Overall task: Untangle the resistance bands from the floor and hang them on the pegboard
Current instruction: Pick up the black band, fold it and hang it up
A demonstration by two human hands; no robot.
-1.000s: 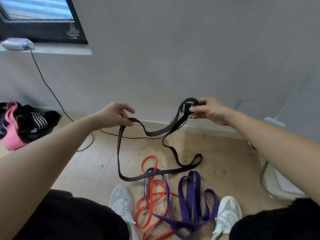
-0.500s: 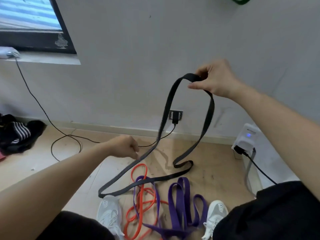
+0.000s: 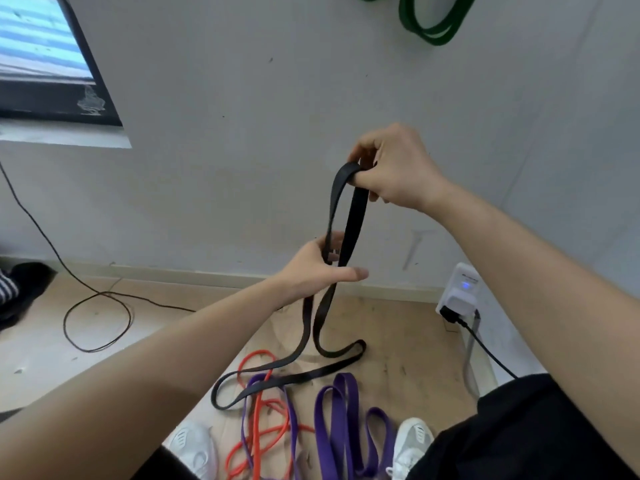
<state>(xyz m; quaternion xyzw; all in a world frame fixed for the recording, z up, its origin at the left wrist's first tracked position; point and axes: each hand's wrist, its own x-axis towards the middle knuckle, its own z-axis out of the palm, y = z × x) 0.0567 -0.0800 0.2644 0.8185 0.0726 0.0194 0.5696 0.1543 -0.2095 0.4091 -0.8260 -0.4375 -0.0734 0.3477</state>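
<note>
My right hand (image 3: pixel 394 171) pinches the top loop of a long black band (image 3: pixel 355 216) at chest height in front of the grey wall. Lower down, my left hand (image 3: pixel 318 268) wraps around both strands of the same band. The band's tail droops to the wooden floor and lies across an orange band (image 3: pixel 258 420) and a purple band (image 3: pixel 341 420), which are tangled together between my white shoes. A green band (image 3: pixel 429 20) hangs high on the wall at the top right.
A white plug-in device (image 3: pixel 462 289) with a blue light and a black cable sits at the skirting on the right. A thin black cord (image 3: pixel 100 327) loops over the floor on the left. A window frame (image 3: pixel 86 88) fills the upper left corner. Dark clothes (image 3: pixel 17 289) lie at the left edge.
My left hand rose from near the floor and closed around both strands below my right hand. The band's two strands now hang close together, and the view tilted upward, revealing the green band.
</note>
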